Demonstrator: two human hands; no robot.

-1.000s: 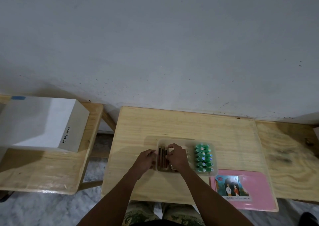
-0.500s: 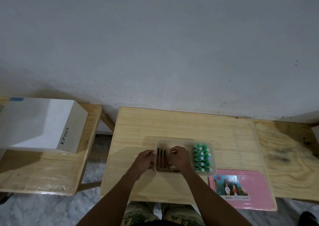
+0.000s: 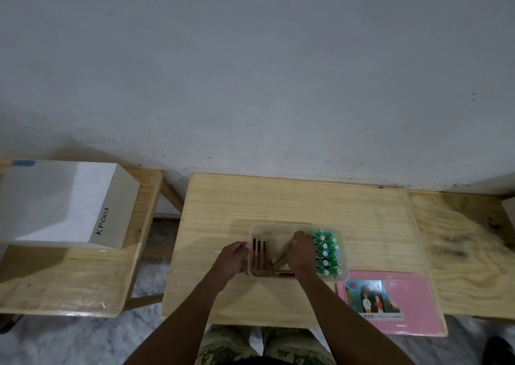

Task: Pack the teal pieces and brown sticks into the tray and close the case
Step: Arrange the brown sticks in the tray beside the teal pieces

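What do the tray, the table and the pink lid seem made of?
Tray: likely frosted translucent plastic; the wood shows through its cloudy floor. Table: pale unpainted wood, matte, with grain lines. Pink lid: probably smooth plastic with a faint sheen, though that is not certain.

Translucent plastic tray (image 3: 278, 228), matt wooden table (image 3: 278, 197), pink lid (image 3: 415, 303) seemingly glossy.

One tray (image 3: 278, 226), one case (image 3: 418, 303) — roughly twelve teal pieces (image 3: 326, 254), four-plus brown sticks (image 3: 259, 256).
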